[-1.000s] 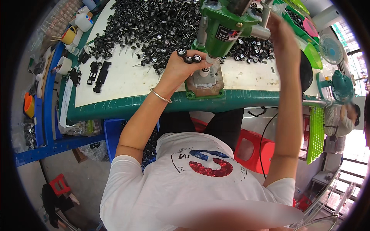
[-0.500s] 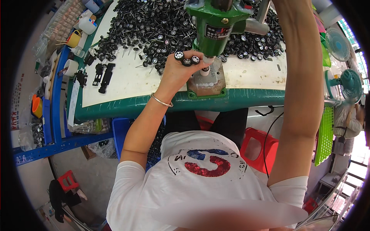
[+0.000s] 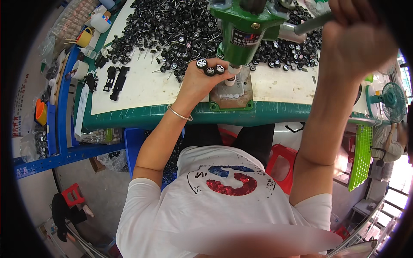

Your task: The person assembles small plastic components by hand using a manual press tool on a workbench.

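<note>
A green hand press (image 3: 241, 47) stands at the table's front edge, its ram lowered over a small white-topped post on a metal base plate (image 3: 232, 102). My left hand (image 3: 198, 81) is closed just left of the ram, with a few small black toy wheels (image 3: 201, 63) with silver hubs held at its fingers. Its fingertips reach to the post beneath the ram; what they pinch there is hidden. At the upper right, my right hand (image 3: 359, 36) is wrapped round the grey lever (image 3: 316, 23) of the press, slightly blurred.
Behind the press lies a large heap of black toy wheels with axles (image 3: 167, 30). Black toy chassis parts (image 3: 118, 84) rest on the left of the table. A blue rack (image 3: 64, 129) stands at the left, a green fan (image 3: 392, 101) at the right, a red stool (image 3: 282, 161) below.
My right hand has swung the press lever down and outward to the right. My left hand stays at the ram with the wheels.
</note>
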The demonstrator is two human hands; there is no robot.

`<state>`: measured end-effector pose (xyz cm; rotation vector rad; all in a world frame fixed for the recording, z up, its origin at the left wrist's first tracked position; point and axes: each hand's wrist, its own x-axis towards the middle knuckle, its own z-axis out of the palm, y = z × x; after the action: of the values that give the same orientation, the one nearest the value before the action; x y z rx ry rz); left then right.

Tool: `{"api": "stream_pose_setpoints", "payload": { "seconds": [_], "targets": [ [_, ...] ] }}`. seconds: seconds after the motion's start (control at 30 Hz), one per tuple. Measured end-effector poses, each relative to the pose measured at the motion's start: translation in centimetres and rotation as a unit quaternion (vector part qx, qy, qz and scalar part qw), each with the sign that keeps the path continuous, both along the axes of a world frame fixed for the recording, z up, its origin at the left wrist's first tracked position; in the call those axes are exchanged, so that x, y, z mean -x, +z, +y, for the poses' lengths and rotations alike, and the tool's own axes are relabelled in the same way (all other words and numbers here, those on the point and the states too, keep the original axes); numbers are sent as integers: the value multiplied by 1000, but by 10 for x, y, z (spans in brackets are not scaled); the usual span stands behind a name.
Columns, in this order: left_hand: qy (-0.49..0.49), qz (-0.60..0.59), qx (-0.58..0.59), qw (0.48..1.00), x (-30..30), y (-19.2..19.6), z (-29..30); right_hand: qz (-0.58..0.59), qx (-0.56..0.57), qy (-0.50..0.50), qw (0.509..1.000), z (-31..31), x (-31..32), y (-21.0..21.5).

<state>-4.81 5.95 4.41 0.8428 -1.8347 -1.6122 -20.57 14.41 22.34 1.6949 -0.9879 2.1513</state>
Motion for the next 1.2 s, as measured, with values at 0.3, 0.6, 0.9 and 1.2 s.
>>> {"api": "stream_pose_setpoints", "payload": {
  "seconds": [0.3,0.6,0.9,1.2],
  "targets": [
    [28,65,-4,997,-3,-13,8,-77,104,17,991,5,-9,-11],
    [40,83,-84,992,-4,0,18,-183,-75,82,977,-20,18,14],
    [64,65,-185,979,-119,-4,14,-209,-225,137,942,-67,100,-21],
    [76,-436,282,851,-277,-31,40,-239,-345,56,906,-24,111,-131]
  ]
}}
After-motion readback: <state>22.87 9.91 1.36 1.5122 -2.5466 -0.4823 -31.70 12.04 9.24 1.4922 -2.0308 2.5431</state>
